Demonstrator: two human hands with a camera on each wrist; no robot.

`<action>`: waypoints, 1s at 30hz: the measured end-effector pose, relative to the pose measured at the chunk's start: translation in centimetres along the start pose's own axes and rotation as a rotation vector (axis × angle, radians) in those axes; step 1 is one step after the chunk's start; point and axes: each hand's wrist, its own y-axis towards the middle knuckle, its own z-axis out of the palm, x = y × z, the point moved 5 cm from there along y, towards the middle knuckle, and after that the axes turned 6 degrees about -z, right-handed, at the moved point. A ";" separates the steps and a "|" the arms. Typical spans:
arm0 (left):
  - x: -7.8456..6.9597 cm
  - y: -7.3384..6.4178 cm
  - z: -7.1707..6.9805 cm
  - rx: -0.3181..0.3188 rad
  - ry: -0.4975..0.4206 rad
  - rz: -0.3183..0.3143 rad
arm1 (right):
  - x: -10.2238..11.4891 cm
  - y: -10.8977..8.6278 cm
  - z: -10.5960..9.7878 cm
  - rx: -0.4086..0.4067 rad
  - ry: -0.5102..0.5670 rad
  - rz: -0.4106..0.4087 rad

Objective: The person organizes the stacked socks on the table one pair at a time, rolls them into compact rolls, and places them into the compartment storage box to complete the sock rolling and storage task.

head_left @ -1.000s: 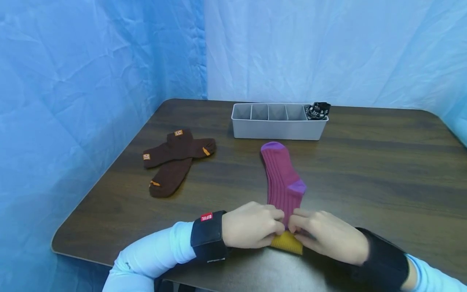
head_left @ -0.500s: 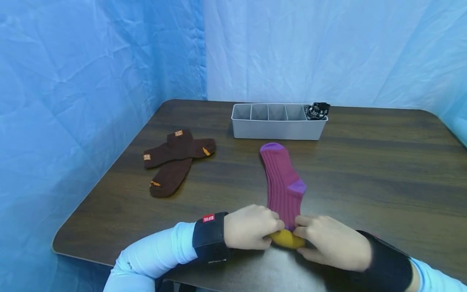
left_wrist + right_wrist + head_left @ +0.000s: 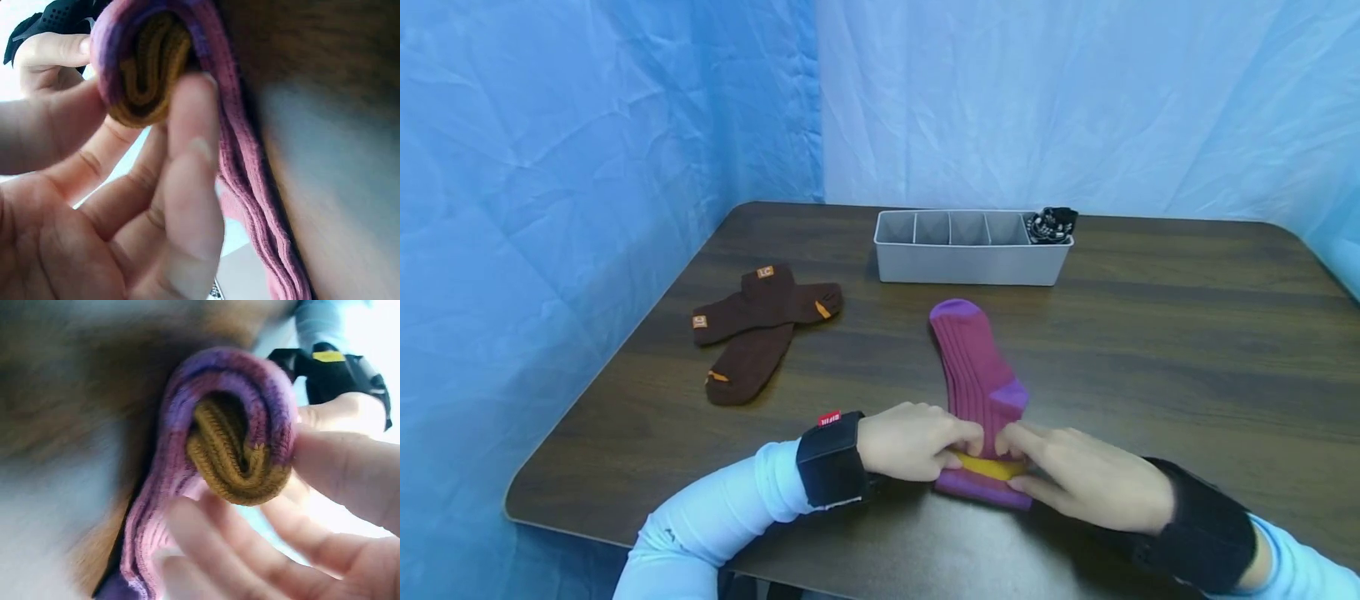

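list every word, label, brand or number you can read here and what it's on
"LC", probably: orange tag on the farther cuff of the brown socks.
Second orange tag, their other cuff: too small to read surely.
Red tag on the left wristband: pale lettering, too blurred.
Purplish sock: no readable text.

2 grips [image 3: 910,442] [image 3: 1090,482], 2 brn socks [image 3: 767,307] [image 3: 751,364]

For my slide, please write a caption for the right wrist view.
Right-hand fingers hold rolled pink-and-purple sock fabric, its yellow cuff curled inward.
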 end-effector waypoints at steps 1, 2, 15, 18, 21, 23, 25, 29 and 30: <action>0.0 0.0 -0.1 -0.016 0.014 -0.004 | 0.1 0.0 -0.1 -0.036 -0.034 -0.026; 0.1 0.1 -0.1 -0.037 0.028 -0.007 | 0.2 0.1 -0.3 -0.074 -0.070 -0.058; -2.0 -0.8 -0.4 -0.288 0.441 0.078 | 1.2 0.1 -0.8 -0.296 -0.356 -0.213; -2.3 -1.0 -0.4 -0.260 0.500 0.062 | 1.6 -0.1 -0.6 -0.259 -0.417 -0.223; -2.4 -0.9 -0.2 -0.262 0.527 0.051 | 1.7 -0.1 -0.3 -0.234 -0.472 -0.211; -2.3 -0.7 -0.1 -0.276 0.523 0.047 | 1.6 -0.1 -0.2 -0.222 -0.498 -0.182; -2.1 -0.6 -0.1 -0.287 0.494 0.049 | 1.4 -0.1 -0.2 -0.218 -0.505 -0.162; -1.9 -0.8 -0.5 -0.236 0.332 0.073 | 1.2 -0.1 -0.3 -0.179 -0.432 -0.148; -1.8 -0.8 -0.6 -0.213 0.289 0.077 | 1.2 -0.1 -0.3 -0.166 -0.401 -0.149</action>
